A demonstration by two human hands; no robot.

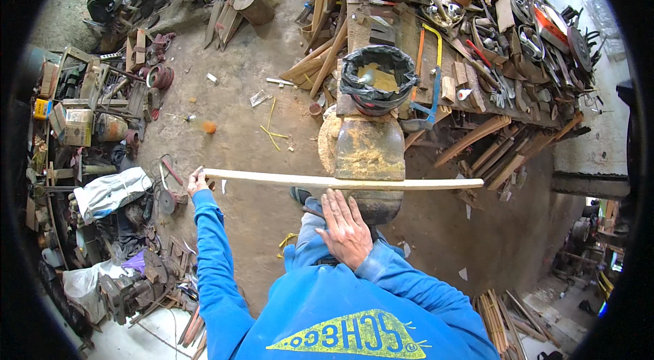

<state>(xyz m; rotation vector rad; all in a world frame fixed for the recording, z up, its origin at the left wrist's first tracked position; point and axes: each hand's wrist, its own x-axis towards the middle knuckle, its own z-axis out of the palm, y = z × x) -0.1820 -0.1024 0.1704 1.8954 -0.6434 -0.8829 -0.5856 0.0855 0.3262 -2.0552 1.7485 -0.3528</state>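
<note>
A long, thin, pale wooden strip (286,178) lies crosswise in front of me, bowed slightly in this view. Its left end is pinched in the fingers of my left hand (197,183), out at the end of a stretched arm. My right hand (346,232) is flat, fingers extended, with the fingertips at the strip's near edge near the middle; whether they press on it I cannot tell. Under the strip stands a rounded, worn brownish block (370,149) dusted with sawdust. Beyond it is a bucket lined with a black bag (377,102), holding yellowish material.
A workbench (395,19) heaped with tools and wood reaches to the right, a hacksaw (436,81) at its edge. Planks (477,138) lean below it. Clutter and a white sack (112,192) line the left side. People (112,2) sit at the far left.
</note>
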